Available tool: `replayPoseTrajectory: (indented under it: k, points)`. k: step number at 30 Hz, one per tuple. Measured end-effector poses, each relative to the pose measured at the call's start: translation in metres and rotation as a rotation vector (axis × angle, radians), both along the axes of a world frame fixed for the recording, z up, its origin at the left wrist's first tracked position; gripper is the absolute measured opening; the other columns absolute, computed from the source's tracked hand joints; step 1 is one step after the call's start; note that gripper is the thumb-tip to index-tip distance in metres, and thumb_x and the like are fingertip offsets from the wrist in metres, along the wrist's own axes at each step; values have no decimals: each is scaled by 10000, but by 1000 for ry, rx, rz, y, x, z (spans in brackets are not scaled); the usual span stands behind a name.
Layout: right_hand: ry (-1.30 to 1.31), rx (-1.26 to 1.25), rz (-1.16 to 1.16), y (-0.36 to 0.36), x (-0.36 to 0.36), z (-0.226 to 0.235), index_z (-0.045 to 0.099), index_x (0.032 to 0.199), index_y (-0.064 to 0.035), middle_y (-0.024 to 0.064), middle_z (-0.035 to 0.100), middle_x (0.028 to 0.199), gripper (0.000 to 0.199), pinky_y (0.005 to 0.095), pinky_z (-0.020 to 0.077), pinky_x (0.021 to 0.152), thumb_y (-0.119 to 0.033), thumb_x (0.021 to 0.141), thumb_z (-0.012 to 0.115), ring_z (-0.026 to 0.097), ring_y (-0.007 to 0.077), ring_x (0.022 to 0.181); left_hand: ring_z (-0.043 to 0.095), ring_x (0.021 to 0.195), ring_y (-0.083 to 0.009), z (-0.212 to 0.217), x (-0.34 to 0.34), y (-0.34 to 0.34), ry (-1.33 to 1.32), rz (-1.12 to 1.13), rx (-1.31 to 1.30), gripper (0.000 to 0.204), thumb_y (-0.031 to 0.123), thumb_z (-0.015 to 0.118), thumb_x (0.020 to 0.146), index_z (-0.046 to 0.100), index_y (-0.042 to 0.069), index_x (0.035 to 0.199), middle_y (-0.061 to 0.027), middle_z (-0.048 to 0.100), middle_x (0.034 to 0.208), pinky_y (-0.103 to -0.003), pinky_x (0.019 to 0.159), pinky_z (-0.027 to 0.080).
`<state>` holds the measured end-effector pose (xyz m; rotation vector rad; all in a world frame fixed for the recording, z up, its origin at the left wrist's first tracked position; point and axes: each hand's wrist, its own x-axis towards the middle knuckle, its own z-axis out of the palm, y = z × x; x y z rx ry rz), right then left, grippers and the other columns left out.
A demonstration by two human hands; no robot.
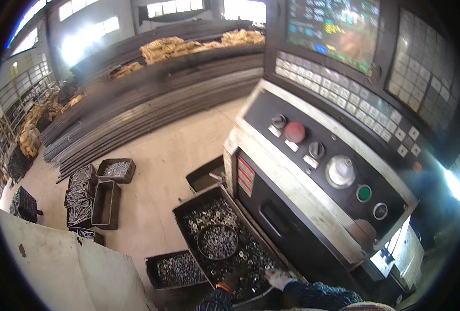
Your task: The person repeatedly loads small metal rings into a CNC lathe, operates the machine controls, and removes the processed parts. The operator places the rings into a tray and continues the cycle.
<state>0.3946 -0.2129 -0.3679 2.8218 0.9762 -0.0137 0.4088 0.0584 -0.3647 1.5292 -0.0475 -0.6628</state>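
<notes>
Small metal pieces that look like nuts or rings lie loose in a dark rectangular tray (261, 231) standing against the machine. A round dark bowl (218, 242) inside it is heaped with similar pieces. My left hand (232, 281), in a dark glove with an orange cuff, is low over the loose pieces; its fingers blend into the dark tray. Beside it, at the tray's right edge, my right hand (278, 279) wears a pale glove. Its fingers point toward the pieces and look slightly apart, with nothing visible in them.
A machine control panel (313, 160) with knobs, a red button and a screen (336, 31) rises at the right. Another bin of small parts (178, 269) is left of the tray. Farther left are bins of metal pieces (79, 199); long bars (152, 98) lie behind.
</notes>
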Motion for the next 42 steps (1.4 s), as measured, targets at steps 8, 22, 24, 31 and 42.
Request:
replayPoseTrajectory:
  k: [8, 22, 24, 31, 42]
  points:
    - [864, 1229, -478, -21, 14, 159, 550, 1289, -41, 45, 670, 1019, 342, 288, 505, 861, -219, 998, 548, 624, 158, 978, 623, 833, -190, 90, 19, -32, 449, 210, -176, 369, 213, 637, 926, 608, 116, 1281, -77, 673, 1082, -329, 718, 527]
    - [1756, 2069, -659, -64, 6, 288, 527, 1298, -43, 107, 609, 1237, 337, 389, 534, 963, -69, 966, 580, 637, 236, 1079, 677, 931, -211, 185, 28, -72, -357, 159, 678, 323, 307, 681, 908, 684, 114, 1167, -85, 709, 1037, -341, 779, 530]
    - [1719, 2015, -673, -67, 5, 307, 520, 1305, -43, 106, 603, 1237, 352, 377, 542, 953, -49, 959, 584, 633, 231, 1080, 682, 979, -268, 184, 28, -71, -504, 63, 805, 330, 327, 669, 904, 678, 156, 1186, -92, 707, 1084, -359, 832, 529]
    - [1456, 1736, -384, -87, -4, 367, 536, 1292, 11, 161, 587, 1278, 390, 386, 524, 979, -71, 926, 640, 603, 245, 1142, 678, 851, -198, 175, 35, -67, -339, 310, 461, 307, 307, 646, 934, 670, 114, 1173, -72, 707, 991, -344, 716, 542]
    - [1045, 2275, -315, -156, -32, 428, 586, 1210, 8, 236, 613, 1212, 373, 420, 563, 909, -3, 856, 702, 664, 301, 1039, 614, 582, -190, 244, 32, -97, 245, 728, -688, 403, 400, 544, 990, 602, 99, 1251, -37, 684, 1051, -229, 417, 469]
